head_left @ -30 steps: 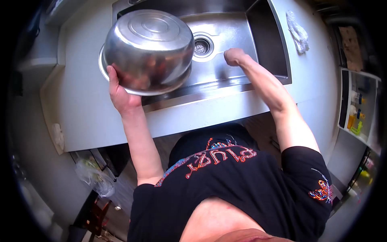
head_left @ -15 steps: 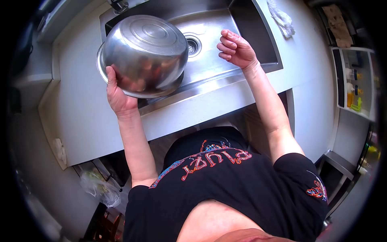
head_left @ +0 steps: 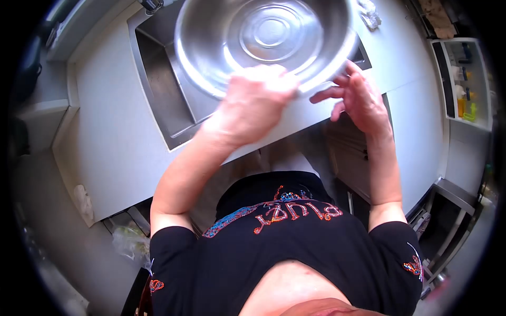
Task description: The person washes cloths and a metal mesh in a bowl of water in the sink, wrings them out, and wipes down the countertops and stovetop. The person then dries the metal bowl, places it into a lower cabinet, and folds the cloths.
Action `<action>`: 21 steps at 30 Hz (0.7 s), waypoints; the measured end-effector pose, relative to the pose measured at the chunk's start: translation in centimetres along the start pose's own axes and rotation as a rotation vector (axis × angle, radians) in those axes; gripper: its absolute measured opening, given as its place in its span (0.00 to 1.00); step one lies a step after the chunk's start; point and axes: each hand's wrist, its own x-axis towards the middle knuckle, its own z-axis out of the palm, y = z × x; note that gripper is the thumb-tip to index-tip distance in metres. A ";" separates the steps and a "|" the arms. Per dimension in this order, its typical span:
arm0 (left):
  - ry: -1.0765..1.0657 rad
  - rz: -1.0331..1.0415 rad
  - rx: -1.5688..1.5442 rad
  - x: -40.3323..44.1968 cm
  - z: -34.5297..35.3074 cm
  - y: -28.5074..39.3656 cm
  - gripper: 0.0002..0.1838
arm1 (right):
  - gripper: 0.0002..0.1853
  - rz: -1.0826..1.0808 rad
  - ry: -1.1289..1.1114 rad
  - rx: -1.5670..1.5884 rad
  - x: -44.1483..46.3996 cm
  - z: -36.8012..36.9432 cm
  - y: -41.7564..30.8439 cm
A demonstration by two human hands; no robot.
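A large shiny steel basin (head_left: pixel 274 31) is held up over the sink, its inside facing me. Gripping its near rim is my left hand (head_left: pixel 253 108), fingers curled over the edge and a little blurred. My right hand (head_left: pixel 366 102) is beside the rim on the right, fingers apart; whether a fingertip touches the steel I cannot tell. Behind the basin, the steel sink (head_left: pixel 168 89) shows mostly its left part, and its drain is hidden.
A faucet (head_left: pixel 152 5) stands at the sink's back left. On the white counter (head_left: pixel 116 131), a whitish cloth (head_left: pixel 370 15) lies to the right of the sink. An open shelf (head_left: pixel 466 79) with small bottles is at the far right. A plastic bag (head_left: pixel 130 243) hangs at lower left.
The basin has been turned from showing its underside to showing its inside, and has moved right. My left hand went right with it; my right hand moved right and down and opened from a curled shape.
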 end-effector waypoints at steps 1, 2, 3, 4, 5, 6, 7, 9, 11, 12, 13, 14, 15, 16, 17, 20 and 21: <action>-0.094 -0.009 0.031 0.6 0.2 1.4 0.04 | 0.40 0.070 0.018 -0.013 -1.2 -0.2 -0.3; -0.185 -0.013 0.062 1.1 0.3 2.8 0.05 | 0.38 0.099 0.078 0.008 -2.5 -0.3 -0.2; -0.205 0.012 0.053 1.4 0.6 3.8 0.05 | 0.35 0.108 0.175 0.057 -3.9 0.0 0.0; -0.224 0.039 0.041 1.8 0.9 4.8 0.06 | 0.32 0.116 0.274 0.104 -5.2 0.1 0.3; -0.286 0.052 0.015 2.1 1.3 6.0 0.07 | 0.26 0.130 0.363 0.129 -6.3 -0.3 1.0; -0.285 0.091 0.023 2.1 2.5 7.1 0.08 | 0.20 0.116 0.462 0.128 -7.0 -0.1 1.2; -0.282 0.109 0.030 2.1 3.7 8.1 0.08 | 0.18 0.125 0.486 0.147 -7.9 -0.7 1.7; -0.325 0.139 0.045 2.3 5.1 10.6 0.09 | 0.10 0.138 0.523 0.253 -9.9 -2.2 3.0; -0.429 0.177 0.105 2.6 6.1 13.9 0.06 | 0.08 0.152 0.544 0.373 -12.2 -3.8 4.6; -0.388 0.270 0.186 2.7 6.7 15.7 0.06 | 0.08 0.162 0.546 0.432 -13.5 -4.8 5.7; -0.448 0.333 0.167 2.8 6.8 17.5 0.06 | 0.07 0.198 0.500 0.541 -15.3 -6.1 7.3; -0.506 0.402 0.144 3.1 6.8 19.6 0.06 | 0.03 0.253 0.546 0.642 -17.1 -6.9 8.6; -0.431 0.475 0.111 2.6 7.9 21.8 0.07 | 0.02 0.368 0.589 0.674 -19.1 -7.4 9.7; -0.354 0.554 0.074 1.9 9.3 24.0 0.07 | 0.04 0.482 0.635 0.710 -21.0 -7.9 10.8; -0.340 0.580 0.087 1.4 10.8 26.7 0.09 | 0.03 0.542 0.638 0.749 -23.2 -8.3 12.0; -0.567 0.733 -0.036 -0.6 17.0 33.4 0.08 | 0.02 0.643 0.600 0.796 -30.3 -8.5 15.2; -0.641 0.769 -0.091 -0.9 18.3 35.7 0.07 | 0.02 0.665 0.594 0.799 -32.7 -8.6 16.4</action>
